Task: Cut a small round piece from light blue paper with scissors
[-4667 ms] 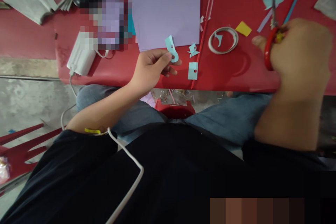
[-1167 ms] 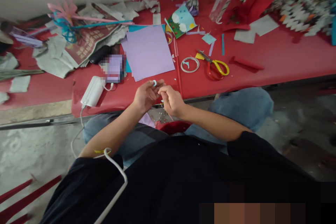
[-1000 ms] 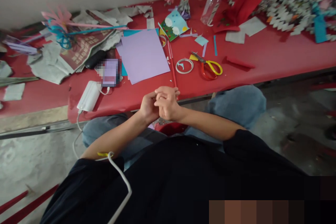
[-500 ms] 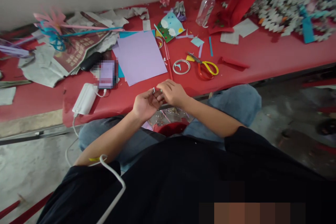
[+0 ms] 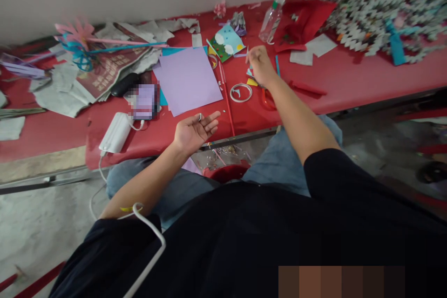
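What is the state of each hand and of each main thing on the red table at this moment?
left hand: palm up, open, a small pale paper piece at its fingers.
right hand: stretched out over the table, pinching a thin strip.
purple paper: lying flat.
plastic bottle: capped, leaning.
tape ring: lying flat.
red table: littered with paper scraps.
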`<state>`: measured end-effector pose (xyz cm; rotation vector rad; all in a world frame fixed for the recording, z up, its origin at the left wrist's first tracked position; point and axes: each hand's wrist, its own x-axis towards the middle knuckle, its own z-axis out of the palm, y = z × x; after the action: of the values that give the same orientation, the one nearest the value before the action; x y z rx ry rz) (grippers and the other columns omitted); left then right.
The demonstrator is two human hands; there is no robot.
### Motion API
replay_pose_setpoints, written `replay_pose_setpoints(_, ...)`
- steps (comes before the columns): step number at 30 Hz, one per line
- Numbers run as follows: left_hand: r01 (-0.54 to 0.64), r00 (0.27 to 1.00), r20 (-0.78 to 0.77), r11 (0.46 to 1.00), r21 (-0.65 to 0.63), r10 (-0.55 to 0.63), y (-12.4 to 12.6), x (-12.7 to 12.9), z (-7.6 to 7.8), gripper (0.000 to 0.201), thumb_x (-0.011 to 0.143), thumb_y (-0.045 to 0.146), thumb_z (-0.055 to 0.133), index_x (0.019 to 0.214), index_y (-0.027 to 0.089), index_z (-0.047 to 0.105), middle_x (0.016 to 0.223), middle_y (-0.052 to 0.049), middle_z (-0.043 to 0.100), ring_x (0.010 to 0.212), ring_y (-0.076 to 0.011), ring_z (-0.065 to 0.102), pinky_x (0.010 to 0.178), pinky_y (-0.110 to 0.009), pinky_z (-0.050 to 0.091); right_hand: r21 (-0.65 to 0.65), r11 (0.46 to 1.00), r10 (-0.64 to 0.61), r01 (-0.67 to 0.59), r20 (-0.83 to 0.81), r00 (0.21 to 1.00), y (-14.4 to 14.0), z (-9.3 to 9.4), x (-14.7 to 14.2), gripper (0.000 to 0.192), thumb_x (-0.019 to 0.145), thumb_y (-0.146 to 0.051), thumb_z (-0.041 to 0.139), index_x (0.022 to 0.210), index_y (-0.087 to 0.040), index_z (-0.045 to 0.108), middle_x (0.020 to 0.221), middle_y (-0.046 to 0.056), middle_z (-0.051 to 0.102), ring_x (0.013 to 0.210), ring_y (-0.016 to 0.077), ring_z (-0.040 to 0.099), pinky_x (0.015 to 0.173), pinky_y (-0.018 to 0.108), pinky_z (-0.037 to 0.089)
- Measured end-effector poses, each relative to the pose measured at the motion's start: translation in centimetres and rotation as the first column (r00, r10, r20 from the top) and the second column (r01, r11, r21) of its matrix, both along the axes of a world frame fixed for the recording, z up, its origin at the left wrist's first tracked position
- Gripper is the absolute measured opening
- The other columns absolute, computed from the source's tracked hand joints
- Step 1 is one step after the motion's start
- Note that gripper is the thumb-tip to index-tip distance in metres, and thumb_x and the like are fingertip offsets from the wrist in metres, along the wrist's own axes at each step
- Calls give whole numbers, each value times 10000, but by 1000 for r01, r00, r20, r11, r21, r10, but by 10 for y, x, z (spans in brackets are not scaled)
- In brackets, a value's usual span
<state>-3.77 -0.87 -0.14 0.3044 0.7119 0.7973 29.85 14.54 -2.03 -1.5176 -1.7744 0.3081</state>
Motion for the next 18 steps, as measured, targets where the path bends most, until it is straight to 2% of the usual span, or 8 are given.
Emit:
replay_pose_setpoints(3, -25, 998, -52, 999, -22, 24, 3, -1, 4, 206, 975, 219, 588, 792, 174, 669, 1285, -144, 818, 918, -212, 789, 867, -368, 643, -178, 981, -46, 80, 187, 981, -2, 7, 48, 734, 1082, -836, 247, 1522, -351, 578, 1376, 94, 722, 1484, 282, 469, 1207, 542, 439)
replay_pose_setpoints(5, -27, 996, -88, 999, -35, 24, 3, -1, 8, 195, 955, 215, 593, 778, 172, 663, 1238, -146, 826, 880, -210, 778, 854, -369, 636, -196, 968, -103, 157, 260, 960, -25, 11, 89, 599, 1189, -632, 273, 1616, -274, 490, 1556, 115, 650, 1492, 254, 452, 1239, 527, 401)
replay_pose_setpoints(6, -27, 994, -106, 999, -41, 22, 2, -1, 10, 185, 943, 211, 597, 773, 172, 659, 1211, -146, 830, 864, -210, 771, 849, -371, 633, -195, 962, -131, 193, 292, 947, -39, 12, 110, 533, 1209, -553, 329, 1608, -248, 509, 1608, 133, 614, 1473, 251, 479, 1236, 505, 398)
replay_pose_setpoints(8, -30, 990, -138, 998, -52, 23, 0, -1, 13, 165, 925, 205, 606, 770, 172, 654, 1155, -142, 835, 840, -212, 758, 842, -373, 625, -220, 940, -171, 261, 357, 918, -70, 13, 148, 473, 1133, -471, 632, 1512, -188, 626, 1605, 195, 600, 1451, 305, 526, 1222, 513, 401)
replay_pose_setpoints(10, -39, 986, -162, 997, -64, 29, -1, -1, 15, 155, 919, 200, 609, 772, 171, 651, 1110, -140, 837, 821, -214, 747, 832, -372, 616, -333, 859, -246, 388, 396, 885, -93, 11, 176, 458, 944, -360, 892, 1318, -139, 746, 1468, 251, 670, 1382, 394, 576, 1171, 598, 412)
replay_pose_setpoints(13, -50, 981, -190, 995, -84, 33, -1, 0, 15, 162, 924, 194, 595, 775, 165, 651, 1077, -145, 837, 776, -211, 732, 800, -368, 606, -484, 736, -383, 473, 279, 881, -103, 5, 187, 271, 779, -109, 949, 1003, -153, 803, 1230, 211, 772, 1234, 379, 648, 1141, 605, 412)
replay_pose_setpoints(16, -75, 979, -198, 993, -94, 55, 1, 0, 14, 170, 924, 190, 573, 773, 162, 646, 1057, -147, 837, 739, -206, 721, 766, -363, 601, -477, 757, -469, 447, 81, 880, -86, -2, 170, 96, 926, -189, 837, 1003, -164, 786, 1142, 156, 790, 1115, 283, 673, 1045, 507, 492)
replay_pose_setpoints(18, -92, 977, -200, 991, -92, 72, 3, 0, 14, 168, 922, 185, 568, 771, 162, 639, 1048, -146, 835, 726, -203, 719, 753, -362, 604, -489, 771, -510, 409, -88, 856, -67, -5, 156, 151, 1076, -269, 661, 1120, -157, 752, 1099, 124, 786, 1008, 213, 671, 913, 426, 544)
